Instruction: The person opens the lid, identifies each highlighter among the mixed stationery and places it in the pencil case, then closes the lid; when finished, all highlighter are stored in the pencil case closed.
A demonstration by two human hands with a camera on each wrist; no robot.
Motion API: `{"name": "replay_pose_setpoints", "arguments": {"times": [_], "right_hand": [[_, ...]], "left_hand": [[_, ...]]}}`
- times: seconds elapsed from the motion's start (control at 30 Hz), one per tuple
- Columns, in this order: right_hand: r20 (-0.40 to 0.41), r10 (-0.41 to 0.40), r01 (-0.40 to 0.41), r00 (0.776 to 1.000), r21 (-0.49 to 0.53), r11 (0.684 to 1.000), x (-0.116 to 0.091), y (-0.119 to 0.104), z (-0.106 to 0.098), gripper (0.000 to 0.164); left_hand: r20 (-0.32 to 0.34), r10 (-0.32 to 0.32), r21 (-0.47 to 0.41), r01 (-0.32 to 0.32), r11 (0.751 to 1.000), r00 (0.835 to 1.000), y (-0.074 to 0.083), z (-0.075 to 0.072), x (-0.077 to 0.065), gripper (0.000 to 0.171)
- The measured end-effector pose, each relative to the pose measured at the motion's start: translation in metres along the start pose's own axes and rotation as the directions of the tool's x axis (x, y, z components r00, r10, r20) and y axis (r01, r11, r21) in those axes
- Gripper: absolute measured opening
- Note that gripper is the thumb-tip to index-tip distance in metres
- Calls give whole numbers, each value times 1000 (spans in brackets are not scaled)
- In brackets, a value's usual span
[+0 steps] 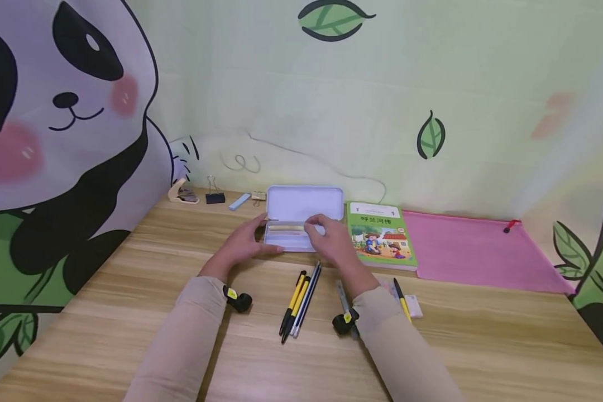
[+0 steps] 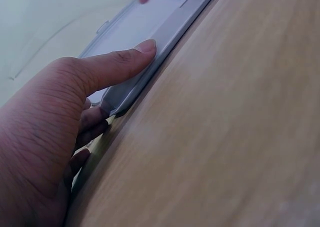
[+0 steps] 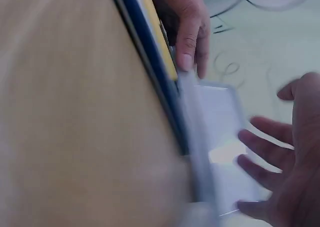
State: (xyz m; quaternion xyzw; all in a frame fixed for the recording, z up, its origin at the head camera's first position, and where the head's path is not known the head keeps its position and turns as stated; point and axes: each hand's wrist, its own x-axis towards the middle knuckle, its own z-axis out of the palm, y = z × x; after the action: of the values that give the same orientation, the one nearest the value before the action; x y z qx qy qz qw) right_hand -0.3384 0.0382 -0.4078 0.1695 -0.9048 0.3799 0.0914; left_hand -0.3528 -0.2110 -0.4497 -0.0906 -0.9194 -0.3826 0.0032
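A pale lavender pencil case (image 1: 287,242) lies with its lid raised near the back of the table. Inside it is a long pale strip (image 1: 286,228). My left hand (image 1: 242,243) grips the case's left end; in the left wrist view the thumb (image 2: 125,64) lies along the front edge and the other fingers bend around the corner. Above the right half of the case hovers my right hand (image 1: 331,237). Seen from the right wrist, that hand (image 3: 295,162) has its fingers spread apart beside the lid (image 3: 225,137), with nothing between them.
Several pens (image 1: 300,301) lie in front of the case. A ruler (image 1: 343,296), a yellow pen (image 1: 402,298) and a white eraser (image 1: 413,306) sit around my right forearm. Rightward are a green book (image 1: 382,234) and a pink pouch (image 1: 472,251). A stapler (image 1: 183,192) and binder clip (image 1: 215,197) stand back left.
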Motion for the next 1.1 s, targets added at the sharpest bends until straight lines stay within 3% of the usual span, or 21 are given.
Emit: {"name": "replay_pose_setpoints", "arguments": {"times": [0.1, 0.23, 0.37, 0.47, 0.6, 0.77, 0.87, 1.1], "right_hand": [[116, -130, 132, 985, -12, 991, -6, -16, -14, 35], [234, -311, 310, 921, 43, 950, -22, -22, -38, 34], [385, -321, 300, 865, 115, 947, -43, -7, -58, 35], [447, -290, 273, 846, 104, 956, -59, 11, -67, 32], [480, -319, 291, 817, 134, 947, -75, 36, -70, 22], [460, -427, 379, 778, 198, 904, -80, 59, -65, 33], [436, -462, 425, 772, 185, 886, -79, 65, -61, 36], [450, -461, 437, 765, 163, 885, -78, 70, -59, 30]], "left_hand": [[3, 13, 3, -13, 1000, 1000, -2, -1, 1, 119], [-3, 37, -6, -37, 999, 999, -1, 0, 3, 116], [0, 30, -7, -30, 1000, 1000, 1, -1, 2, 117], [3, 16, 6, -16, 1000, 1000, 0, 0, 1, 118], [4, 16, 13, -16, 1000, 1000, -2, 0, 0, 120], [-2, 23, 11, -23, 1000, 1000, -1, 0, 1, 120], [-4, 21, 12, -21, 1000, 1000, -1, 1, 1, 119], [-2, 31, 4, -31, 1000, 1000, -1, 1, 1, 118]]}}
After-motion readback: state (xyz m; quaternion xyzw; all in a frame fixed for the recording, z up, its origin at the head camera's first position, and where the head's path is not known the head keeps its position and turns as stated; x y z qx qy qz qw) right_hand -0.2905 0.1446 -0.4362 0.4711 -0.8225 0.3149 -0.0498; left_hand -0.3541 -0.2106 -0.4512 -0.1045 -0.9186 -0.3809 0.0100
